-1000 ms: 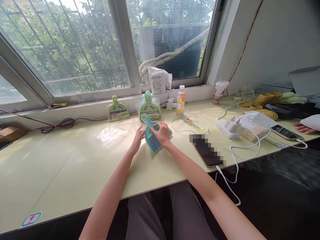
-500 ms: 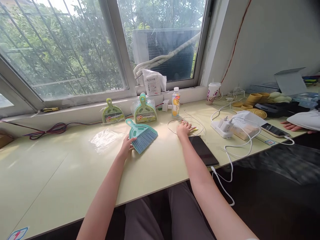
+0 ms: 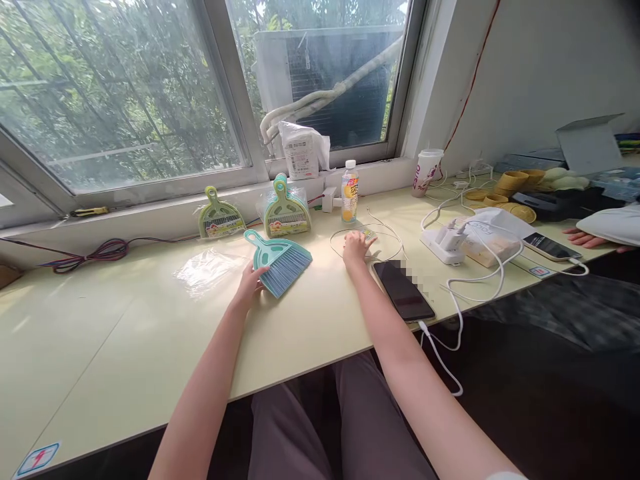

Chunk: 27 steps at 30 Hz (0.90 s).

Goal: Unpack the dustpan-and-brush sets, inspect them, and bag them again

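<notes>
Pale yellow, the tabletop (image 3: 165,353) ends above the seated person's dark trousers (image 3: 295,437). Closest to that near edge, a phone (image 3: 400,287) lies beside the right forearm, a white charging lead (image 3: 424,328) at its near end.

Farther in, the left hand (image 3: 247,283) grips a teal dustpan set (image 3: 280,262) by its left side, thumb laid over the edge of the bristles. I see the set tilted up above the table, its long axis on a slant: looped handle pointing away and to the left, bristle ends toward the near right.

Just left of it lies a crumpled clear wrapper (image 3: 206,270). Over on the right, the right hand (image 3: 355,247) rests with bent fingers against a small printed card (image 3: 371,235), inside a loop of thin cable (image 3: 331,245); from here I can't tell whether it pinches the card.

Behind stand a juice bottle (image 3: 349,193) and, leftward, two upright green sets (image 3: 287,213), under a windowsill bearing a white packet (image 3: 302,153).
</notes>
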{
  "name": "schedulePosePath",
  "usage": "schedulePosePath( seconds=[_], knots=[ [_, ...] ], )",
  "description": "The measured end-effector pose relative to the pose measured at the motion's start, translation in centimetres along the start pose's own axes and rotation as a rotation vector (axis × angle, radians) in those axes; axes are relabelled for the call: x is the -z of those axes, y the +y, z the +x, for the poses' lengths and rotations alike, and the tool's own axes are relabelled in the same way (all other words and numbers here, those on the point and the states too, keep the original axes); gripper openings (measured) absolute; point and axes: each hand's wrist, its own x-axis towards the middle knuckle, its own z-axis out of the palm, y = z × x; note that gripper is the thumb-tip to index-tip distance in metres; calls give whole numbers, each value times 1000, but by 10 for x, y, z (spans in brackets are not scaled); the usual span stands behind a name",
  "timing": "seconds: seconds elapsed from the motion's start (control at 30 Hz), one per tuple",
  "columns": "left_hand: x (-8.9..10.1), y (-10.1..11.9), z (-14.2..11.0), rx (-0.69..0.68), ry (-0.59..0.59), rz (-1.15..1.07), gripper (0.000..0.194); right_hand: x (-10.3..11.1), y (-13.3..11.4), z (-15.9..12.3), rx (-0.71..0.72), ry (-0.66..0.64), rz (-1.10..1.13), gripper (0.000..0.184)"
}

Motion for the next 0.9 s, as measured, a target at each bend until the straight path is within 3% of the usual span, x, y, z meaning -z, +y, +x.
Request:
schedulePosePath(
  seconds=[0.13, 0.27, 0.47, 0.6, 0.77, 0.9],
  knots=[
    [0, 0, 0, 5, 0, -6, 45, -5, -2, -1, -123, -48, 1, 35],
    [0, -1, 2, 20, 2, -5, 45, -3, 1, 1, -71, -109, 81, 28],
    [0, -6, 6, 1, -11, -76, 51, 22, -14, -4, -165, 76, 430, 38],
    [-7, -6, 5, -34, 9, -164, 59, 28, -55, -34, 73, 121, 614, 42],
    [-17, -4, 2, -68, 29, -284, 58, 11, -109, -95, 411, -148, 603, 46],
    [-17, -5, 2, -65, 55, -281, 63, 5, -125, -120, 552, -261, 563, 51]
  ],
)
